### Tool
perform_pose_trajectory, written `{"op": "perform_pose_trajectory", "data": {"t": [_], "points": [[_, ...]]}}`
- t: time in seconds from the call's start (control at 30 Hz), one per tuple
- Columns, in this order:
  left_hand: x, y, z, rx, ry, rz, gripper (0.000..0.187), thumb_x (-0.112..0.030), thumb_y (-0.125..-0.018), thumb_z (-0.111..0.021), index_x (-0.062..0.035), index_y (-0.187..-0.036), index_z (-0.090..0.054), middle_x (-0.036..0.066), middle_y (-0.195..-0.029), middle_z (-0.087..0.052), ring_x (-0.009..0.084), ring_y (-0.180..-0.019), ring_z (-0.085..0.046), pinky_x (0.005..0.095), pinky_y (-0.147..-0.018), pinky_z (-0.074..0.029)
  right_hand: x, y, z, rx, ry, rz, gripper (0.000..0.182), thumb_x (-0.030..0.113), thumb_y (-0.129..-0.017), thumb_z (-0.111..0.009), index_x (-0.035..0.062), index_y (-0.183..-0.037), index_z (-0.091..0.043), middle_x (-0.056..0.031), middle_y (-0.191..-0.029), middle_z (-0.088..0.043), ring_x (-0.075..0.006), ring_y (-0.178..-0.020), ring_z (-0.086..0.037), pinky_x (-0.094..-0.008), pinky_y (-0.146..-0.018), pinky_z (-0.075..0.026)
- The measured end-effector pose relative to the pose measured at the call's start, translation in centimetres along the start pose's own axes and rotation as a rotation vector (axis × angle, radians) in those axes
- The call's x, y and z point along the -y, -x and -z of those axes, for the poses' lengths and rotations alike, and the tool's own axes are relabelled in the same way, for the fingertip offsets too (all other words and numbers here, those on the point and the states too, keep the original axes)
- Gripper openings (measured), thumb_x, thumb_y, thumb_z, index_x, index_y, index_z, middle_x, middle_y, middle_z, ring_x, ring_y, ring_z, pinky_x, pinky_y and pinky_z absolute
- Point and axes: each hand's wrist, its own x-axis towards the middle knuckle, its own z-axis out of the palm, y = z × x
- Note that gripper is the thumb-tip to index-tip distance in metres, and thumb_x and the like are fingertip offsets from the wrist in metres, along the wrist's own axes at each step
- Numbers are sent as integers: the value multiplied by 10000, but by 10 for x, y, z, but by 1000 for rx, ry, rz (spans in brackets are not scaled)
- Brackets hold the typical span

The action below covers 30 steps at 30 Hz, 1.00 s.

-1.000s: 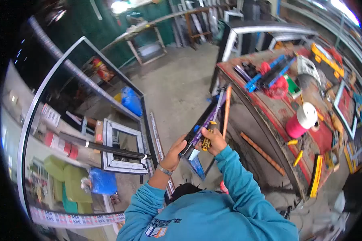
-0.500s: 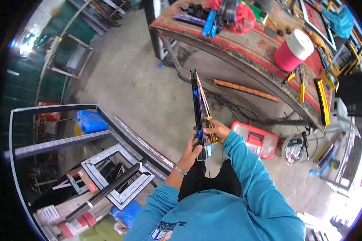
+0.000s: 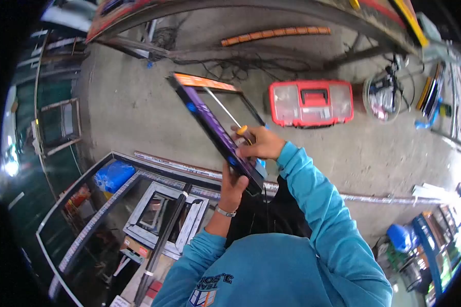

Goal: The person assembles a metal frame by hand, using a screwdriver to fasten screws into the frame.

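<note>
A small rectangular frame (image 3: pixel 210 117) is held tilted in front of my body, its black sides partly covered with purple, orange and blue film. My left hand (image 3: pixel 233 187) is closed on its near lower corner, thumb on the outer side. My right hand (image 3: pixel 261 142) grips a screwdriver (image 3: pixel 245 133) with a yellow handle, fingers resting against the purple side. The screwdriver's thin shaft points up and left across the frame's opening.
A red toolbox (image 3: pixel 312 121) with clear lids sits on the floor ahead, beside a bucket (image 3: pixel 368 97) of odds and ends. An orange strip (image 3: pixel 276 35) and cables lie under the workbench (image 3: pixel 138 19). At left are a large dark frame (image 3: pixel 48 217) and a white frame (image 3: pixel 138 207).
The small frame has turned from edge-on to show its opening, and its top has swung left. The view has dropped and turned, so the benchtop tools have mostly left the picture.
</note>
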Motion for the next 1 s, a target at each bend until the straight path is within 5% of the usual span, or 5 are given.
{"op": "perform_pose_trajectory", "data": {"t": [0.07,0.27,0.3,0.53,1.0], "points": [[0,-6,-24,-109,38,-22,662,-260,-869,-632,-3,-1358,-267,102,-1230,-475,195,-1130,-476,336,-973,-380,-36,19,18,-285,345,355,402,169,-762,-694,5,-1103,-557,-92,-848,-628,-180,-654,-594,-323,-596,-477],[-1,-14,-41,-131,-71,34,646,-301,-834,-658,8,-1309,-348,156,-1175,-531,262,-1133,-520,393,-961,-428,-95,149,22,-564,244,193,386,113,-729,-672,-16,-1062,-528,-132,-740,-548,-213,-669,-537,-344,-624,-435],[-2,-12,-40,-98,-78,41,565,-301,-865,-610,2,-1284,-382,193,-1212,-522,284,-1131,-521,425,-981,-414,-104,168,18,-515,184,181,459,92,-713,-625,-21,-1139,-496,-226,-832,-575,-411,-800,-577,-420,-703,-463],[1,-10,-28,-40,-111,13,546,-305,-893,-558,29,-1296,-402,199,-1276,-494,314,-1197,-470,480,-1032,-338,-150,233,-38,-545,258,73,553,194,-788,-670,141,-1305,-481,-151,-805,-578,-309,-660,-616,-391,-599,-496],[1,-13,-14,-49,-103,40,526,-288,-828,-659,-12,-1233,-469,178,-1199,-555,284,-1104,-551,443,-956,-446,-165,226,-89,-646,181,76,507,222,-805,-641,158,-1290,-512,-126,-766,-566,-308,-604,-600,-392,-565,-497]]}}
